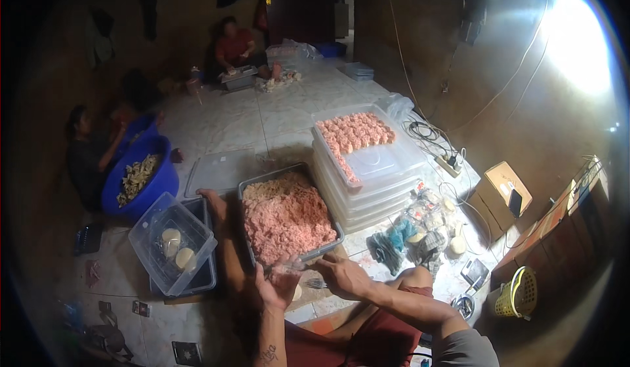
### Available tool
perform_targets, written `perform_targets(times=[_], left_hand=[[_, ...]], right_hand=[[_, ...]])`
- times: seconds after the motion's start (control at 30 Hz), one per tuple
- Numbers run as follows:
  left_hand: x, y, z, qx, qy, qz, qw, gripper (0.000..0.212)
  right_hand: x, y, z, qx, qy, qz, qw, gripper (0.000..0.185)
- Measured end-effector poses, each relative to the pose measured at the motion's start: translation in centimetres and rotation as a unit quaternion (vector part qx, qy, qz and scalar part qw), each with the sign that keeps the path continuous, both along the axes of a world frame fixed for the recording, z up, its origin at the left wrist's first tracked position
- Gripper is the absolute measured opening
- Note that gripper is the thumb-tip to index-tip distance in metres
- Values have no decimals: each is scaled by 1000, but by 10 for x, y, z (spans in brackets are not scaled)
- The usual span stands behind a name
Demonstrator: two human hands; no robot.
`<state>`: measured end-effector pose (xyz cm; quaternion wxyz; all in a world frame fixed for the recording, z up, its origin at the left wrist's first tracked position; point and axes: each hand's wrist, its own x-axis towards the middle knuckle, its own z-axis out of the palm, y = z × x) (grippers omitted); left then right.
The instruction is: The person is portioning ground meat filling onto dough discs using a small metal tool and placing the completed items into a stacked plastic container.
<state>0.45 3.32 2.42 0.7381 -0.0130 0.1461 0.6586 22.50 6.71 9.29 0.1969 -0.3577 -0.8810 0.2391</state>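
My left hand (276,286) is palm up at the near edge of a grey plastic tub. Blur hides whether a wrapper lies in its palm. My right hand (344,276) grips a thin utensil whose tip reaches toward the left palm; its exact kind is unclear. The grey tub (340,234) holds a mound of pink minced filling (288,214), paler at the far end. Beneath my hands, a pale round wrapper (297,292) shows partly on a brown board (320,295). To the left, a clear plastic box (172,278) with round wrappers (185,258) rests tilted on a dark tub.
Right of the tub, stacked clear boxes (364,204) carry rows of filled pieces (354,128). Cloths (389,249) and wrapper packs (428,209) lie nearby. A blue basin (167,170) stands left by a seated person (86,155). Another person (236,45) sits at the back.
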Motion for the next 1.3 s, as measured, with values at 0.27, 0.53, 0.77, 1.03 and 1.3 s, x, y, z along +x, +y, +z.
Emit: perform_targets(times=[0.27, 0.53, 0.77, 1.03, 1.3], left_hand=[[-4, 6, -8, -63, 75, 43, 994, 85], [-4, 4, 13, 60, 7, 40, 997, 78], [-31, -10, -1, -41, 128, -122, 983, 66], [20, -7, 10, -2, 85, 17, 996, 66], [22, 3, 8, -23, 53, 29, 998, 61]], right_hand=[[-4, -24, 14, 4, 133, -3, 991, 33], [-3, -21, -2, -2, 98, 2, 995, 28], [-7, -17, 20, 11, 182, -41, 982, 31], [-18, -23, -48, -5, 92, -30, 995, 26], [-5, -17, -30, 11, 108, -2, 994, 21]])
